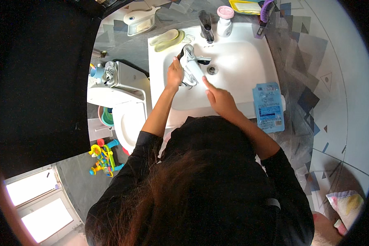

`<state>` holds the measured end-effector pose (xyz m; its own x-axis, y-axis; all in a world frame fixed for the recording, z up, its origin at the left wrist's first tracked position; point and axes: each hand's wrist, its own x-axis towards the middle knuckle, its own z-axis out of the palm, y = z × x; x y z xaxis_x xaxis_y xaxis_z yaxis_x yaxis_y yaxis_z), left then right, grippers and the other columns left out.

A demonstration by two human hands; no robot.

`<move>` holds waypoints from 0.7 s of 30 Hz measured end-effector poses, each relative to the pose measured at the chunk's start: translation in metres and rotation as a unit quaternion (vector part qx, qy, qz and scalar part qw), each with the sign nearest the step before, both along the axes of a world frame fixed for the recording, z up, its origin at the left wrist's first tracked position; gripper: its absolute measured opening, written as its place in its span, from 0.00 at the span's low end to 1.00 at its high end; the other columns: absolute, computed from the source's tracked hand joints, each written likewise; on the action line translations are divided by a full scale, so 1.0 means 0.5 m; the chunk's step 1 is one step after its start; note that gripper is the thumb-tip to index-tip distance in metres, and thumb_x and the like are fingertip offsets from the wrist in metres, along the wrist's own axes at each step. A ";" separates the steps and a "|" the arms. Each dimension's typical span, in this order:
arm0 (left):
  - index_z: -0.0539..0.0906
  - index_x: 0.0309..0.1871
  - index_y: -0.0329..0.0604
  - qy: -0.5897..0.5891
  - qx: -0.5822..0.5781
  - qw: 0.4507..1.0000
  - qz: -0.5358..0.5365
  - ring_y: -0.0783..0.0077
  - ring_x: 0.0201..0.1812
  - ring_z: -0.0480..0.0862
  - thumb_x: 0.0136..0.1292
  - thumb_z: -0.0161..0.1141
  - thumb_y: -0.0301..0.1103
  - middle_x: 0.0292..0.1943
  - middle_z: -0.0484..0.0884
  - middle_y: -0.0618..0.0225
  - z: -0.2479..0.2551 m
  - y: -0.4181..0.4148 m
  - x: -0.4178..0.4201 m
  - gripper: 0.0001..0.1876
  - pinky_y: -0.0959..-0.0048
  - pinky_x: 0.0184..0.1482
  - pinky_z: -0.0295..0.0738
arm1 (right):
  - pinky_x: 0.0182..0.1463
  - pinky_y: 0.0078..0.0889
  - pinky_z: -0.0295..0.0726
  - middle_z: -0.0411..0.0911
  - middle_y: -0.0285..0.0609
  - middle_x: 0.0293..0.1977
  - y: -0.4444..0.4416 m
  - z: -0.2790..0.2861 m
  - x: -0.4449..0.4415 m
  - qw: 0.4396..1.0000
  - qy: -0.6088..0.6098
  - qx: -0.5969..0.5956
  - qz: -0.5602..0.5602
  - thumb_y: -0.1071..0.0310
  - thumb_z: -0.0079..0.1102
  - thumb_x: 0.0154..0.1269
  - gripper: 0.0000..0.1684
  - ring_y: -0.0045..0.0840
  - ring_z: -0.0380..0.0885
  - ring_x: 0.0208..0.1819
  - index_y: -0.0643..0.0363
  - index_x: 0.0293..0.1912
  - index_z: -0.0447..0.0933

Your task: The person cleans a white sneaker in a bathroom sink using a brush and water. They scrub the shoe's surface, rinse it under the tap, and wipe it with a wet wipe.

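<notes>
My left hand (174, 75) grips the left side of a silver-and-white shoe (187, 53) over the left of a white washbasin (240, 89). My right hand (221, 100) is curled at the lower end of a long white part by the shoe; whether this is a handle or the sole is unclear. A grey piece with a black underside (204, 60) juts right from the shoe, near the drain (212, 69). Two yellowish insoles (169, 40) lie on the basin's rear left rim, beside what look like pale laces (188, 38).
A dark faucet (206, 27) and pink-topped pump bottle (224, 23) stand behind. A blue printed pouch (268, 107) overlaps the right front rim. A purple brush (267, 10) lies back right. Left are the toilet (130, 123), a silver shoe on its tank (110, 73), and a floor toy (104, 158).
</notes>
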<state>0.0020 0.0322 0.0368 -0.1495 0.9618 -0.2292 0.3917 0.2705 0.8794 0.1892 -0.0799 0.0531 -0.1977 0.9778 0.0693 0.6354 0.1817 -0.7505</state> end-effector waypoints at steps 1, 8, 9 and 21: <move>0.74 0.62 0.44 -0.003 0.019 1.000 -0.010 0.55 0.48 0.79 0.73 0.27 0.55 0.44 0.81 0.49 -0.012 0.001 -0.004 0.31 0.66 0.54 0.68 | 0.28 0.45 0.72 0.72 0.54 0.18 -0.012 0.003 -0.003 1.000 0.003 -0.004 0.009 0.64 0.49 0.67 0.29 0.46 0.75 0.22 0.42 0.67 0.61; 0.75 0.58 0.38 0.096 0.024 0.990 -0.099 0.40 0.49 0.78 0.73 0.31 0.53 0.42 0.80 0.40 -0.001 -0.057 0.064 0.30 0.59 0.53 0.70 | 0.30 0.49 0.77 0.76 0.55 0.20 0.075 0.004 -0.030 0.997 -0.042 0.026 -0.058 0.62 0.50 0.65 0.30 0.46 0.79 0.24 0.46 0.66 0.61; 0.74 0.59 0.41 0.115 0.044 0.987 -0.099 0.42 0.46 0.79 0.73 0.32 0.52 0.40 0.81 0.42 -0.008 -0.068 0.077 0.28 0.59 0.52 0.71 | 0.32 0.49 0.78 0.77 0.56 0.22 0.102 -0.003 -0.027 0.994 -0.029 0.043 -0.093 0.62 0.50 0.64 0.29 0.48 0.79 0.26 0.46 0.65 0.63; 0.79 0.53 0.35 0.041 -0.030 0.999 -0.014 0.53 0.45 0.81 0.71 0.34 0.58 0.37 0.82 0.45 -0.037 -0.029 0.007 0.34 0.64 0.51 0.71 | 0.25 0.42 0.71 0.72 0.53 0.15 0.029 0.007 -0.004 0.998 0.052 -0.030 -0.010 0.60 0.51 0.66 0.30 0.44 0.76 0.19 0.40 0.67 0.60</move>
